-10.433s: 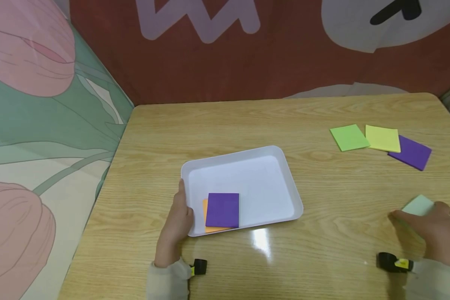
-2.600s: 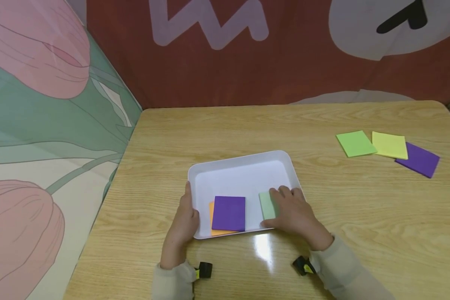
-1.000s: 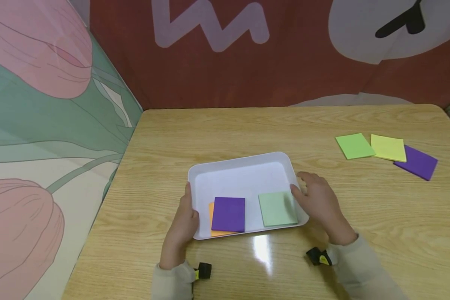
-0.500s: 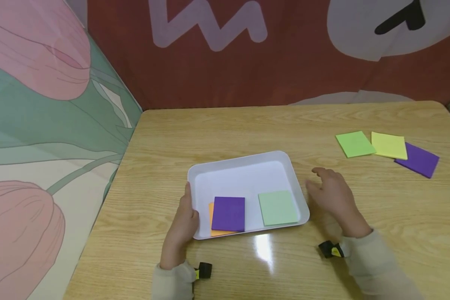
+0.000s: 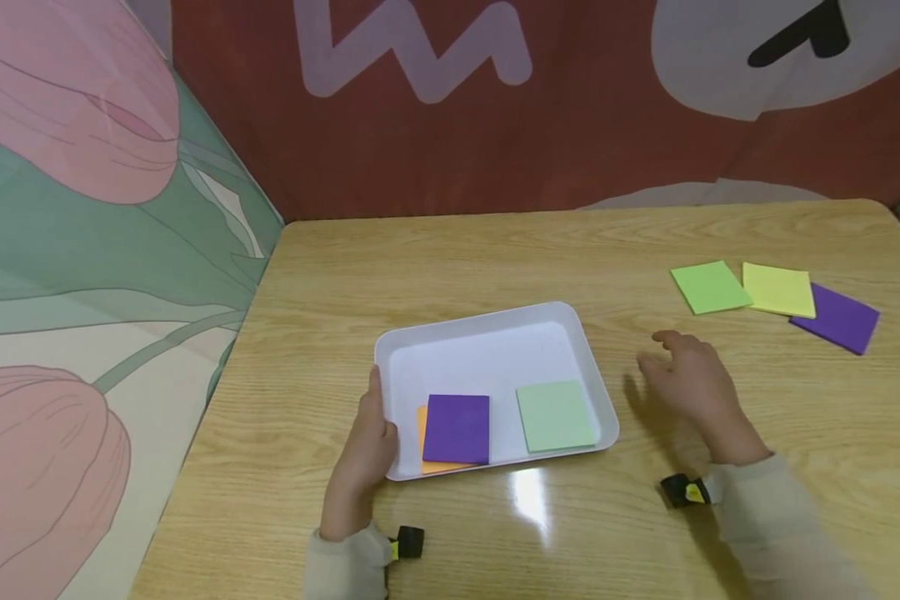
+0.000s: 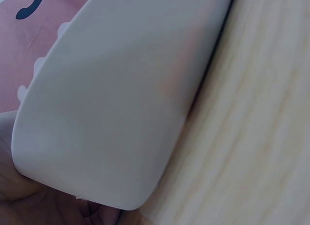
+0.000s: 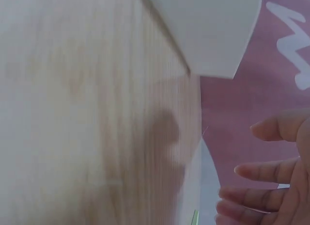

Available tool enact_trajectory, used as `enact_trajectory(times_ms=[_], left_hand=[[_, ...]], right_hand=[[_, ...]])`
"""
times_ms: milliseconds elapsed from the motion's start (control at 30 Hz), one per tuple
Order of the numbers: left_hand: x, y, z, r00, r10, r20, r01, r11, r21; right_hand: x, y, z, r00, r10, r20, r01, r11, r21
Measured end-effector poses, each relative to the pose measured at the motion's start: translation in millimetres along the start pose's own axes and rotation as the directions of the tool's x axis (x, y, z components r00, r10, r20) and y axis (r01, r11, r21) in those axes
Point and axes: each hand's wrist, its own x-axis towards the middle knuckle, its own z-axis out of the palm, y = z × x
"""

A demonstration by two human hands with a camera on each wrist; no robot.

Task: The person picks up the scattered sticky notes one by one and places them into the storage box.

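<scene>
1. Here, the white tray (image 5: 487, 342) sits on the tabletop (image 5: 457, 258), holding a purple sheet (image 5: 457, 428) over an orange one (image 5: 422, 425) and a pale green sheet (image 5: 555, 416).
2. The left hand (image 5: 363, 450) grips the tray's left rim, fingers curled on it.
3. The right hand (image 5: 693, 387) hovers right of the tray, fingers apart and empty.
4. Farther right of the tray lie green (image 5: 708, 287), yellow (image 5: 778, 289) and purple (image 5: 836, 317) sheets.

**Colours on the table**

The tray (image 5: 487, 333) is white. In it lie a purple pad (image 5: 457, 428), an orange pad (image 5: 422, 425) peeking out under it, and a pale green pad (image 5: 556, 416). The table (image 5: 457, 258) is light wood with wavy brown lines. Far off lie a bright green pad (image 5: 709, 287), a yellow pad (image 5: 778, 289) and another purple pad (image 5: 840, 320). The back wall (image 5: 570, 133) is dark red with a pale zigzag. The side wall (image 5: 82, 208) has pink flowers on green.
</scene>
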Motion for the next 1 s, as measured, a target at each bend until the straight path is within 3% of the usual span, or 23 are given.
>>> enact_trajectory(times_ms=[367, 1000], left_hand=[[0.5, -0.9, -0.2, 1.000, -0.014, 0.002, 0.014, 1.000, 0.008], [-0.1, -1.4, 0.4, 1.000, 0.014, -0.008, -0.014, 1.000, -0.004]], right_hand=[[12, 28, -6, 0.997, 0.029, 0.067, -0.028, 0.999, -0.023], [21, 44, -16, 0.994, -0.004, 0.106, 0.008, 0.999, -0.035]])
